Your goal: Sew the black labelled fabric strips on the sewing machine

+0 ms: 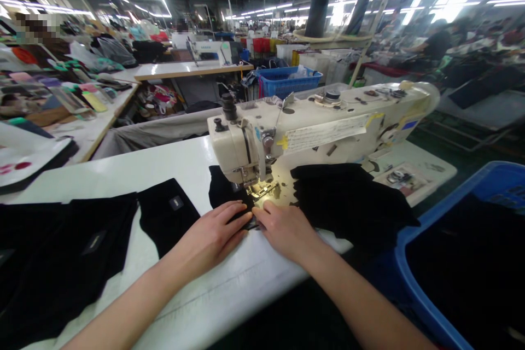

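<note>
A piece of black fabric [223,191] lies under the head of a sewing machine [328,126], beside the lit presser foot [262,190]. My left hand [217,229] rests on the fabric's near part, fingers stretched out and flat. Close to it, my right hand [285,227] has its fingers bent and drawn together at the fabric's edge, just in front of the presser foot. The fingertips of both hands almost meet. What lies beneath the right fingers is mostly hidden.
Black fabric pieces with small labels [168,208] lie on the white table [123,167] to the left. More black fabric [348,197] is right of the needle. A blue basket [414,229] holding dark cloth stands at the right. Thread cones [318,13] rise behind.
</note>
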Action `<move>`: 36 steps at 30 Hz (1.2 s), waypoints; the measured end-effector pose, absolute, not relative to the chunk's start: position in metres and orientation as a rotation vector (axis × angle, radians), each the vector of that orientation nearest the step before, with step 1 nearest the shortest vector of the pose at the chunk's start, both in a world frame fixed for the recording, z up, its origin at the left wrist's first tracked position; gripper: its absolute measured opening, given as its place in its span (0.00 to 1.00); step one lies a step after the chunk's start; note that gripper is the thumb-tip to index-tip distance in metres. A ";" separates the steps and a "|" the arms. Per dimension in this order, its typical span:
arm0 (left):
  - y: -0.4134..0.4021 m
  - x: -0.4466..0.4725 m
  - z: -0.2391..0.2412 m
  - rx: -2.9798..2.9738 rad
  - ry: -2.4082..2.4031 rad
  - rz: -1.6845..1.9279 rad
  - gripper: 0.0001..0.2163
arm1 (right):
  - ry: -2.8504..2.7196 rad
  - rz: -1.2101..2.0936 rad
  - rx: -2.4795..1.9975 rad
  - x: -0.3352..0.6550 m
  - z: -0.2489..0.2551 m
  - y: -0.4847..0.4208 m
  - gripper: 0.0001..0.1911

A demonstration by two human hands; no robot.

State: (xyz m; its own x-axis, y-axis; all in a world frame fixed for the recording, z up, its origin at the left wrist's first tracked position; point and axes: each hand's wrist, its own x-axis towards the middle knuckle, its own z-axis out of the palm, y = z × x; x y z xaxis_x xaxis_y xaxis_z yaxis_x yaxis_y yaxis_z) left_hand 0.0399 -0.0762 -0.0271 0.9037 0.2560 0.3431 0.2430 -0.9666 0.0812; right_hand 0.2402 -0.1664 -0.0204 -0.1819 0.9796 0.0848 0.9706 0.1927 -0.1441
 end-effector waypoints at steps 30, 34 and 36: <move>-0.038 0.048 -0.024 2.938 0.517 0.503 0.17 | -2.325 0.083 -1.844 0.230 -0.016 -0.200 0.17; -0.038 0.048 -0.027 2.941 0.546 0.463 0.17 | -2.326 0.094 -1.839 0.232 -0.016 -0.207 0.18; -0.038 0.047 -0.029 2.941 0.576 0.448 0.18 | -2.319 0.108 -1.852 0.233 -0.015 -0.211 0.17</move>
